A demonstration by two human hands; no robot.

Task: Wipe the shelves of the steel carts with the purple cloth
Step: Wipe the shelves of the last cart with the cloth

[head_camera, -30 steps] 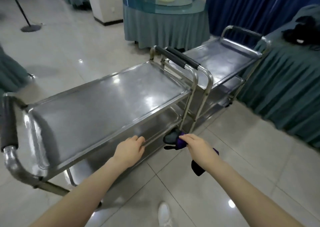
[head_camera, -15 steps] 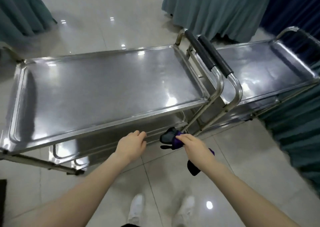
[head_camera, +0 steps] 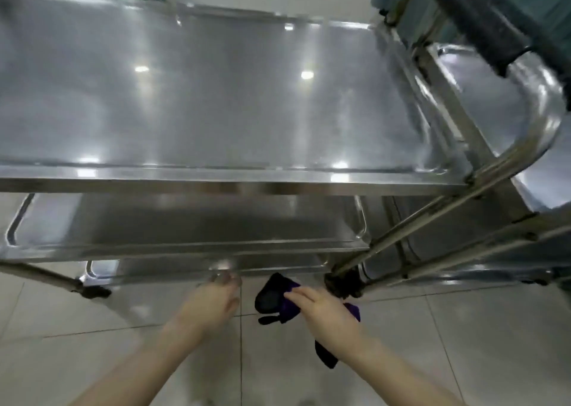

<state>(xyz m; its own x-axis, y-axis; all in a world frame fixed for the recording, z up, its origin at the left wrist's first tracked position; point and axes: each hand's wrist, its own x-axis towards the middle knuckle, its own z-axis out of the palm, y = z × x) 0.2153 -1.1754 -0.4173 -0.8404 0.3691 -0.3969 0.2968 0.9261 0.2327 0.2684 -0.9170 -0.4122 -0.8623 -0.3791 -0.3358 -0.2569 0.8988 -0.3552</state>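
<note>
near steel cart [head_camera: 278,183] fills most of the view, three tiers. its top shelf [head_camera: 216,96] is widest, bright with lamp reflections. the middle shelf [head_camera: 185,223] shows below it, and only the front strip of the bottom shelf [head_camera: 173,268] is visible.

second steel cart [head_camera: 482,102] stands right of it, frames just beside each other. its black padded handle [head_camera: 472,19] is at upper right.

pale tiled floor [head_camera: 463,328] lies under both.

your left hand [head_camera: 210,306] reaches to the front lip of the bottom shelf, fingers close together. tips are motion-blurred, so cannot tell whether they curl over the lip or only touch it.

your right hand [head_camera: 327,313] is low, above the floor, just in front of the near cart's right corner caster [head_camera: 341,285]. its fingers are pressed together over the purple cloth [head_camera: 289,305] and grip it bunched. one end pokes out ahead of the fingertips and a tail hangs below the wrist. the cloth touches no shelf.
</note>
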